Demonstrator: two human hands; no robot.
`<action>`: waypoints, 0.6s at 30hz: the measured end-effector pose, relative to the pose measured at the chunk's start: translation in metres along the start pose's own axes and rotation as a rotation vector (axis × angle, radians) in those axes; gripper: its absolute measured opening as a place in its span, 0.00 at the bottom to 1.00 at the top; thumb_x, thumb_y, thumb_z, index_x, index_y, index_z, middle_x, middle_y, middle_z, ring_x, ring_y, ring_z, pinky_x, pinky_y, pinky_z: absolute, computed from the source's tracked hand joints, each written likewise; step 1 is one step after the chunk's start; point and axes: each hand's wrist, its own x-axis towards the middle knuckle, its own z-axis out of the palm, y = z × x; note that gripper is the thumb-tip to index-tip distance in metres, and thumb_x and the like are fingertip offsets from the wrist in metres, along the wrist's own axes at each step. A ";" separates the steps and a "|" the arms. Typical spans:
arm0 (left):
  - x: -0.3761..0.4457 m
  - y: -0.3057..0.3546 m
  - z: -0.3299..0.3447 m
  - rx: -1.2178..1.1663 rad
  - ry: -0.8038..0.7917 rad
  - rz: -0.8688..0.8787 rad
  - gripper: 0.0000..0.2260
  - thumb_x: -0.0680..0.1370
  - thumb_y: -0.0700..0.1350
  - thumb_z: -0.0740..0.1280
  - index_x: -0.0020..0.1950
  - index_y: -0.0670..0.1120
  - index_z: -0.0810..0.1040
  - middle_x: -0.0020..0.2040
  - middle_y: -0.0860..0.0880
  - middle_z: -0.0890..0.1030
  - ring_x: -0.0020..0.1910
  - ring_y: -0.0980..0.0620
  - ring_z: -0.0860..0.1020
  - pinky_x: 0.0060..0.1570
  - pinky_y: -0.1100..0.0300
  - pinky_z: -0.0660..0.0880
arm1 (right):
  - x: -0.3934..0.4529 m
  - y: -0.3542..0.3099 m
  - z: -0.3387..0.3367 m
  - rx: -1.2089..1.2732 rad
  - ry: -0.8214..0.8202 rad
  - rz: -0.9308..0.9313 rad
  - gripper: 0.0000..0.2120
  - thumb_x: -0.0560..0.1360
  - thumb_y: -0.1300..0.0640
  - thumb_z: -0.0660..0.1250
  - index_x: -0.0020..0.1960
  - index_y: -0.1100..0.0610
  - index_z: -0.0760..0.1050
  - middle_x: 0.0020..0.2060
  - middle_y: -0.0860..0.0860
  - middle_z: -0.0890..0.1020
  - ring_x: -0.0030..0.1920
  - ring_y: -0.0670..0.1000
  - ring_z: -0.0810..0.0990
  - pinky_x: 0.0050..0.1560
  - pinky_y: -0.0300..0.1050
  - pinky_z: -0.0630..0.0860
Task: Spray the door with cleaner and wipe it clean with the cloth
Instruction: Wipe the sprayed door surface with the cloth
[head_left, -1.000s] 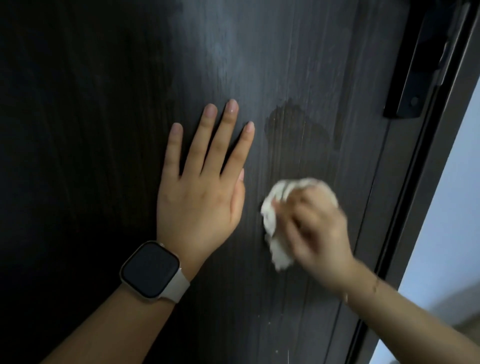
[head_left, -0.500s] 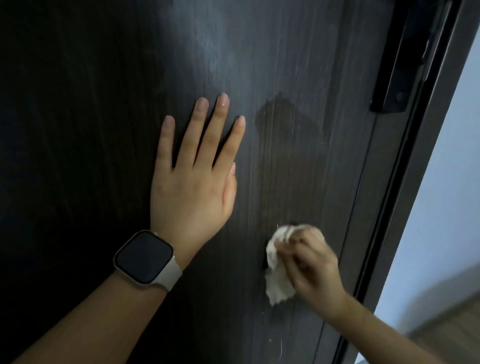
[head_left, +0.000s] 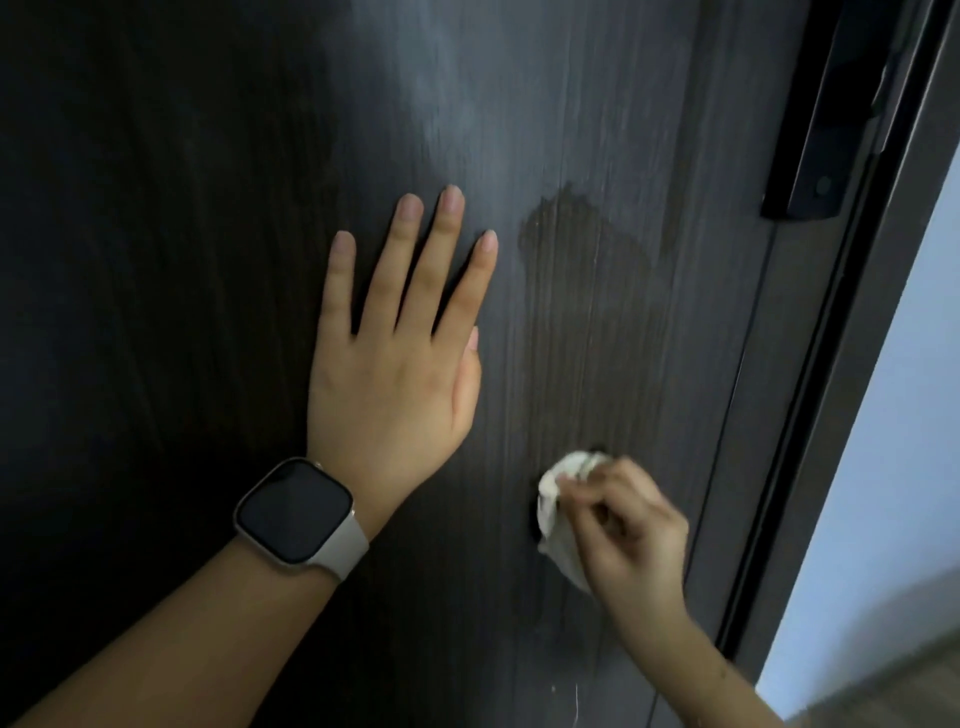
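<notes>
Mostly the view was filled by the door (head_left: 208, 208), a dark slab with a fine vertical wood grain and a dull satin sheen, standing ajar from its frame (head_left: 852, 415) on the right. A darker wet patch (head_left: 582, 249) with a ragged, rounded upper edge sat right of centre, and a pale, hazy bloom (head_left: 457, 104) spread above it, so the spraying looked done and the wiping seemed only partly through: the damp area below the patch showed streaks, the haze above appeared untouched. A black, hard-edged lock plate (head_left: 810, 156) ran down the door's right edge. The left hand (head_left: 395, 374) lay flat on the panel, fingers (head_left: 415, 270) straight and slightly spread, holding nothing, seemingly bracing the door. A smartwatch (head_left: 296, 512) with a rounded dark face and a smooth pale strap sat on that wrist. The right hand (head_left: 631, 535), lower and near the door's edge, had its fingers curled tight round the cloth (head_left: 558, 499), a small, soft, off-white wad crumpled into folds and pressed against the wood below the wet patch
</notes>
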 end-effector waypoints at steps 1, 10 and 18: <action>0.000 0.000 0.000 0.006 -0.004 0.000 0.25 0.83 0.47 0.52 0.80 0.47 0.54 0.80 0.43 0.53 0.78 0.42 0.51 0.75 0.40 0.47 | 0.014 -0.005 0.001 0.012 0.027 0.017 0.07 0.71 0.69 0.70 0.39 0.59 0.81 0.36 0.49 0.77 0.39 0.46 0.77 0.40 0.34 0.71; -0.001 0.001 -0.001 0.010 0.001 -0.004 0.24 0.83 0.47 0.50 0.80 0.47 0.53 0.80 0.43 0.53 0.78 0.42 0.52 0.75 0.40 0.47 | -0.002 0.003 -0.001 -0.102 0.029 -0.020 0.03 0.72 0.67 0.68 0.42 0.62 0.80 0.40 0.50 0.78 0.43 0.54 0.79 0.41 0.51 0.76; -0.001 -0.001 -0.002 -0.004 0.003 -0.011 0.24 0.83 0.47 0.50 0.80 0.47 0.54 0.80 0.43 0.53 0.78 0.42 0.51 0.75 0.40 0.47 | -0.006 -0.004 0.002 0.060 0.045 0.161 0.11 0.71 0.75 0.70 0.37 0.61 0.79 0.36 0.50 0.76 0.39 0.46 0.77 0.41 0.33 0.70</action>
